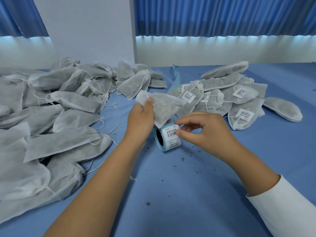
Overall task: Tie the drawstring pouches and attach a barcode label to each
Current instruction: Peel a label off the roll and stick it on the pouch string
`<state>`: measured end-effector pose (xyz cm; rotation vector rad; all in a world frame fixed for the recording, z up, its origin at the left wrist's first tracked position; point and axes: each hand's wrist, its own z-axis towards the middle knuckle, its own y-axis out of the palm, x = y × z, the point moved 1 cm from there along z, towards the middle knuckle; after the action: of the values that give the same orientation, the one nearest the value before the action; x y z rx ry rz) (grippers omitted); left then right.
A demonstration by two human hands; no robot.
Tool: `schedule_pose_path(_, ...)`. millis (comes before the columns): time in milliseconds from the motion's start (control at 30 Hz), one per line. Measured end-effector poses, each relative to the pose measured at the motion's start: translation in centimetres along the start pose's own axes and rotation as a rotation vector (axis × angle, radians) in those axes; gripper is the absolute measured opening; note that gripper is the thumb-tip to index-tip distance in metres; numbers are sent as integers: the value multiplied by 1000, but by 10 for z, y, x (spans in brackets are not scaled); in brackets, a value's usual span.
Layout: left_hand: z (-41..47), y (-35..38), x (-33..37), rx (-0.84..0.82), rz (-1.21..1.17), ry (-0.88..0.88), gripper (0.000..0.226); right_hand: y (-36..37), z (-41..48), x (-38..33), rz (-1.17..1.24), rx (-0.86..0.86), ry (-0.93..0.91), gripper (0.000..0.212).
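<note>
Pouch (162, 106): gripped by left hand (140, 115), above label roll (168, 137).
Right hand (201, 127): pinching roll's top label (172, 132).

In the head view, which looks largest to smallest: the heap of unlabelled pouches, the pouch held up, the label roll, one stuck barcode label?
1. heap of unlabelled pouches
2. held pouch, in the left hand
3. label roll, pinched by the right hand
4. stuck barcode label: farther off, yet clearly smallest

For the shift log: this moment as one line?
step: label peel | left hand: holds pouch over label roll | right hand: pinches top label | labelled pouches: right pile | unlabelled pouches: left pile
</note>
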<state>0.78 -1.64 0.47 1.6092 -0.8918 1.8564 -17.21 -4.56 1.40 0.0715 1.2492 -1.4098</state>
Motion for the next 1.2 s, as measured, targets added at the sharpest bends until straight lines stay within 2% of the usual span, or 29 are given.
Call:
schedule_pose_path(167,-1,0,2,-2,7,-10,31,-1,-1,0,-58,30,-12,21)
schedule_pose_path(300,-3,1,3,-22,-14,-30,38,0,-1,0,-104,40,-83,10)
schedule_pose_path(400,-1,1,1,-18,14,-29,39,1,0,0,-57,41,-84,8)
schedule_pose_path(600,2,3,-7,-10,43,-2,36,2,0,-1,236,-5,33,20)
schedule_pose_path(767,4,2,-9,17,91,16,36,0,1,0,359,-40,48,16)
schedule_pose_path(867,3,2,-9,-14,49,-21,33,-7,4,-3,499,25,89,16)
schedule_pose_path(933,1,2,-7,-35,38,-15,32,-14,7,-2,720,74,143,16)
schedule_pose_path(1000,-1,2,-3,-31,8,53,31,-17,9,-1,889,102,180,14)
schedule_pose_path(1200,-14,-1,15,-125,-191,225,13,-17,8,-3,1079,134,169,10)
